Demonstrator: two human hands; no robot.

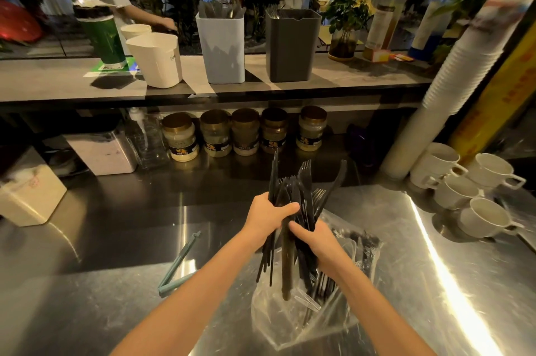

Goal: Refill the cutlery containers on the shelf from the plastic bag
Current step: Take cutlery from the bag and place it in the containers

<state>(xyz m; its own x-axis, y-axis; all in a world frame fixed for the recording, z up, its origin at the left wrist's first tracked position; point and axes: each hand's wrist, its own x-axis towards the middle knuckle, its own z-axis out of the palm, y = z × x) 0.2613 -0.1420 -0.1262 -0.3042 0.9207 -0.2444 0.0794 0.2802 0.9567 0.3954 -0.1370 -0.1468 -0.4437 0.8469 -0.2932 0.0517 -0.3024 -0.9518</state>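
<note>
On the shelf [58, 80], the white container [156, 58] at the left leans tilted, and its inside cannot be seen from this angle. To its right the pale blue container [222, 48] stands upright, with dark cutlery handles rising above its rim. A short gap farther right stands the dark grey container [291, 45], also upright. A few fork tines show at its back left corner and the rest of its inside is hidden.

Below, over the steel surface [116, 297], both hands are clenched round one bundle of black plastic cutlery [293, 196]. The left hand [268, 215] grips the bundle near its middle, with the fingers curled round it and the thumb across the front. The right hand [319, 242] wraps the bundle just below and to the right, nearly touching the left.

The bundle is held roughly upright above the clear plastic bag [319, 318], which lies crumpled and open on the surface. The lower handle ends hang down at the bag's mouth. At the top the pieces splay unevenly: fork tines point up, a flat blade-like piece stands highest on the left, and one fork leans out to the right. More black forks lie inside the bag on its right side.
</note>
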